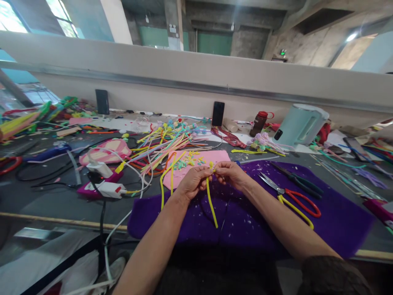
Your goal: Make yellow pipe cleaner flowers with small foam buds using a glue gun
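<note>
My left hand (196,180) and my right hand (229,174) meet over the purple cloth, fingertips pinched together. Between them is a fuzzy yellow pipe cleaner (211,205), whose long end hangs down toward me. A small yellow tuft shows just above my fingertips; its exact shape is too small to tell. Behind my hands lies a pink sheet (219,155) with short yellow and teal pieces (187,160) scattered on it. More yellow pipe cleaners (172,176) lie over the sheet's left edge, bent downward. The purple cloth (245,221) carries small pale scraps.
Scissors with red and yellow handles (302,203) and dark-handled pliers (299,180) lie at right. Behind stand a kettle (302,123), a brown bottle (258,123) and a phone (217,114). A pipe cleaner bundle (166,143), cables and a power strip (92,189) occupy the left.
</note>
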A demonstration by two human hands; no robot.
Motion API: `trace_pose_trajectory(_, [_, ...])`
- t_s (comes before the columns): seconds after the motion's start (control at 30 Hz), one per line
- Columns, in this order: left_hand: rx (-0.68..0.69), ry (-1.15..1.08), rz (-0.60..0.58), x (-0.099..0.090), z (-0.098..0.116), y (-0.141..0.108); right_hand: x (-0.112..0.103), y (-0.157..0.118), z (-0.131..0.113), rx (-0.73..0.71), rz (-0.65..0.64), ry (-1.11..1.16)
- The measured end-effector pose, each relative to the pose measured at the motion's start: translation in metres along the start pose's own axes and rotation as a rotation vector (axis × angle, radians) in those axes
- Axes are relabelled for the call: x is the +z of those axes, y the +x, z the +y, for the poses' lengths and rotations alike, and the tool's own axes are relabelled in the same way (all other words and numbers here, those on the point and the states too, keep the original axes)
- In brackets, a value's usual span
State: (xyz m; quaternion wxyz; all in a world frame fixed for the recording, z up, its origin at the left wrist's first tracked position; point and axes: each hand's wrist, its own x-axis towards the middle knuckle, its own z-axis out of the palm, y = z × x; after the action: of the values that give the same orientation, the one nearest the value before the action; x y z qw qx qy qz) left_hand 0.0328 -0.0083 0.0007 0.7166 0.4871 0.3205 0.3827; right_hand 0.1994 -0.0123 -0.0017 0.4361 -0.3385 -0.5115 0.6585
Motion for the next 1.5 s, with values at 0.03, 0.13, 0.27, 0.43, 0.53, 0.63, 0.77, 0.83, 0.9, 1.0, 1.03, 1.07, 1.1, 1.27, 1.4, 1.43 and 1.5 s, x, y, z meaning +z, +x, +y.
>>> trace_pose_trajectory(0.03, [0.003, 0.000, 0.001, 0.000, 0.000, 0.000, 0.001, 0.000, 0.000, -0.003, 0.010, -0.005])
trace_pose_trajectory(0.13, [0.015, 0.006, -0.002, 0.000, 0.000, -0.001, 0.002, 0.000, 0.000, -0.010, -0.009, -0.006])
trace_pose_trajectory(0.27, [0.013, 0.018, 0.011, 0.001, -0.001, -0.001, 0.000, 0.001, 0.001, -0.035, -0.060, 0.008])
trace_pose_trajectory(0.43, [-0.014, 0.007, 0.028, 0.002, 0.000, -0.001, 0.001, 0.001, 0.001, -0.057, -0.031, -0.041])
trace_pose_trajectory(0.53, [-0.025, -0.017, 0.030, 0.001, 0.001, 0.000, 0.004, 0.000, -0.001, -0.164, 0.079, -0.174])
trace_pose_trajectory(0.63, [-0.040, -0.047, 0.026, -0.001, 0.000, 0.000, 0.008, -0.003, -0.003, -0.266, 0.111, -0.331])
trace_pose_trajectory(0.77, [-0.064, -0.051, 0.013, -0.002, -0.001, 0.000, 0.010, -0.005, -0.006, -0.334, 0.105, -0.498])
trace_pose_trajectory(0.83, [-0.080, -0.043, 0.009, -0.002, 0.000, 0.000, 0.010, -0.006, -0.006, -0.359, 0.112, -0.558])
trace_pose_trajectory(0.9, [-0.102, -0.044, 0.002, -0.002, 0.000, -0.001, 0.010, -0.007, -0.005, -0.390, 0.129, -0.625])
trace_pose_trajectory(1.0, [-0.123, -0.051, -0.003, -0.002, 0.001, -0.001, 0.011, -0.007, -0.004, -0.460, 0.189, -0.716])
trace_pose_trajectory(1.03, [-0.125, -0.053, -0.005, -0.002, 0.002, -0.001, 0.012, -0.008, -0.004, -0.479, 0.205, -0.740])
trace_pose_trajectory(1.07, [-0.124, -0.052, -0.005, -0.002, 0.002, -0.001, 0.011, -0.009, -0.005, -0.489, 0.212, -0.762])
trace_pose_trajectory(1.1, [-0.120, -0.045, -0.004, -0.002, 0.002, -0.001, 0.011, -0.011, -0.006, -0.491, 0.213, -0.776])
trace_pose_trajectory(1.27, [-0.106, 0.075, 0.025, -0.001, 0.003, -0.003, -0.001, -0.018, -0.015, -0.437, 0.248, -0.684])
trace_pose_trajectory(1.4, [-0.096, 0.177, 0.038, 0.001, 0.003, -0.004, -0.010, -0.019, -0.017, -0.399, 0.255, -0.615])
trace_pose_trajectory(1.43, [-0.098, 0.199, 0.049, 0.002, 0.003, -0.004, -0.012, -0.019, -0.017, -0.384, 0.241, -0.611])
trace_pose_trajectory(1.5, [-0.108, 0.241, 0.070, 0.004, 0.005, -0.005, -0.013, -0.018, -0.016, -0.360, 0.221, -0.604])
